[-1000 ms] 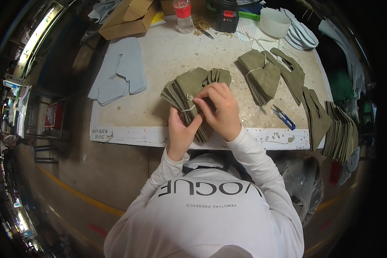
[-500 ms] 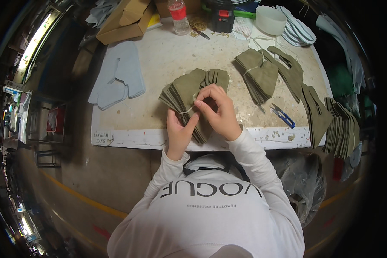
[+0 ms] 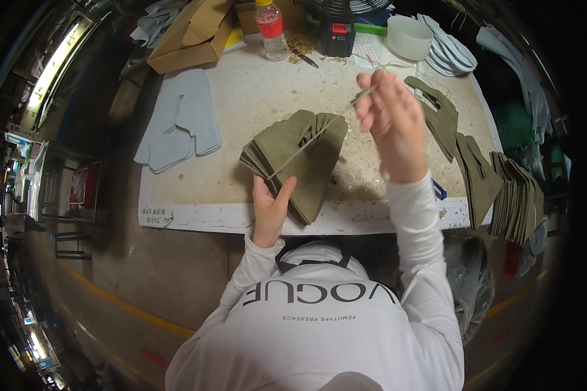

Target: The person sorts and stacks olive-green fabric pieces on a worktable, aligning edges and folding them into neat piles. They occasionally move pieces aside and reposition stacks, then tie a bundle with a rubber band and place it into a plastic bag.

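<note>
One olive fabric bundle (image 3: 313, 168) sits between the closed left fingers (image 3: 260, 188). Half-curled, blurred right fingers (image 3: 389, 89), farther right, hold one pale tie (image 3: 300, 151).

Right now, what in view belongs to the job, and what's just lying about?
Job:
olive bundle, in left hand
pale tie, stretched from the bundle toward right hand
likely olive pieces at right, untouched

Probably lying about:
pale blue pieces
bottle
cardboard box

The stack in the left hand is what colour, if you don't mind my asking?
The stack is olive green, seen best in the head view.
</note>
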`<state>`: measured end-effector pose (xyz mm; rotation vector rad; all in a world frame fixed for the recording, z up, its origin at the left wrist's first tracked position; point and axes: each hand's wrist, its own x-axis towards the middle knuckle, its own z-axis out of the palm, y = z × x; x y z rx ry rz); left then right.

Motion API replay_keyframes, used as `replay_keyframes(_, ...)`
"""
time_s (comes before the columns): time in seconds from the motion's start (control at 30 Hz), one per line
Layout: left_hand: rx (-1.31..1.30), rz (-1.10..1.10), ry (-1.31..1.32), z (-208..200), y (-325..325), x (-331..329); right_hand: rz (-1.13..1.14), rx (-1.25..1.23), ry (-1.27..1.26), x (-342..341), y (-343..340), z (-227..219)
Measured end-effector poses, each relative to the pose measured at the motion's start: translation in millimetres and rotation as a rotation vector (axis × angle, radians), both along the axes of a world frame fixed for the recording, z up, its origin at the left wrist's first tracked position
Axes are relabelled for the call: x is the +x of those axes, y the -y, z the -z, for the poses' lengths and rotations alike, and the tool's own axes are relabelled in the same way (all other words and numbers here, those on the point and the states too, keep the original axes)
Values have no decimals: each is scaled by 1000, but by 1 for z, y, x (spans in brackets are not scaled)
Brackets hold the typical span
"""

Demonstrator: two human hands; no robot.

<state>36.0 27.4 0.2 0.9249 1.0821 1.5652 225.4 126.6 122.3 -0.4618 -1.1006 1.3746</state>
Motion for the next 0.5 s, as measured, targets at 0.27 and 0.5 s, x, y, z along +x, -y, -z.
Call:
replay_keyframes(0.27,-17,-26,30,1,2,1,455,328,428,37,-198,-17)
replay_keyframes(0.5,6,-59,51,2,4,-1,796,14,867,149,-286,76)
